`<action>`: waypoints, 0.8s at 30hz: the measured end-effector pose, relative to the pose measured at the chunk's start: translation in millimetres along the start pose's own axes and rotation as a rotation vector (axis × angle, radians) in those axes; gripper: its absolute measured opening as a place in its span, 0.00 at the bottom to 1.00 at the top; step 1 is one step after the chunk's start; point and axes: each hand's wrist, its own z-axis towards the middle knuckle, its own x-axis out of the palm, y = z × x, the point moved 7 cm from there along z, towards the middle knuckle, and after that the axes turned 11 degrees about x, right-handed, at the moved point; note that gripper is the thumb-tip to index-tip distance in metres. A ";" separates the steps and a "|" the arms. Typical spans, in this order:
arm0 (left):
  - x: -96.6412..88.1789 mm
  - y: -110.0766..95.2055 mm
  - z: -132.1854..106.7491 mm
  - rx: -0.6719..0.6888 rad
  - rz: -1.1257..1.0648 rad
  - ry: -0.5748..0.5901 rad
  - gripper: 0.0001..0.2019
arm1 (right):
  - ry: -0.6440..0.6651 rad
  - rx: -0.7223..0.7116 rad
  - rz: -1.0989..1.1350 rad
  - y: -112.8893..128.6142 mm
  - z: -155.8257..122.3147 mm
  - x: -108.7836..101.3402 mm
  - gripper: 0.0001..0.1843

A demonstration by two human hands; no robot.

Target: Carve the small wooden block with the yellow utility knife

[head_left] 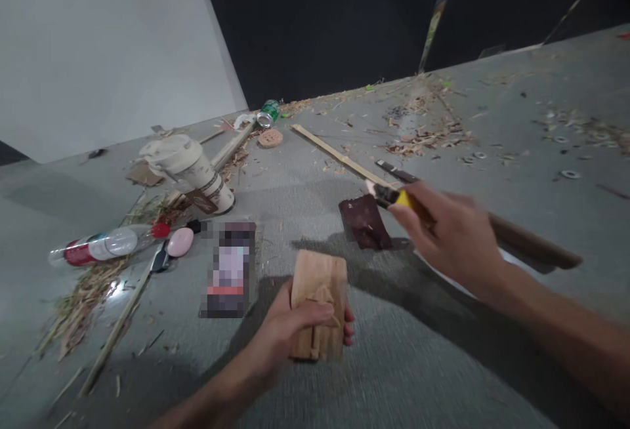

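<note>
My left hand (275, 324) is wrapped round a pale block of wood (319, 271), its thumb lying across the face, where a rough carved patch and a groove show. To the right and farther off, my right hand (447, 232) grips a utility knife (404, 199) with a yellow and black body. The knife points away to the left, apart from the block, and its blade end is blurred. Just below the knife tip lies a dark reddish-brown piece that looks like sandpaper (364, 224). Behind my right hand rests a long tool with a wooden handle (536, 242).
A phone (229, 271) lies left of the block. Beyond it are a tilted white cup (191, 173), a plastic bottle (115, 243) and a pink oval object (180, 243). A wooden strip (329, 150), a green can (268, 114) and scattered shavings (433, 140) lie farther off.
</note>
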 end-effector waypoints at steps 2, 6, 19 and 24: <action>0.7 -4.9 2.4 0.039 0.014 -0.007 0.21 | 0.147 -0.166 0.059 17.1 -8.5 11.8 0.15; 4.3 -7.9 4.5 0.070 0.032 0.022 0.17 | 0.382 -0.400 0.163 50.3 -31.8 30.6 0.16; -1.2 -2.2 5.7 0.073 0.032 -0.019 0.20 | 0.450 -0.424 0.126 61.5 -38.4 33.5 0.18; -3.9 -1.6 5.2 0.094 0.015 -0.065 0.17 | 0.400 -0.433 0.085 64.6 -38.9 33.3 0.19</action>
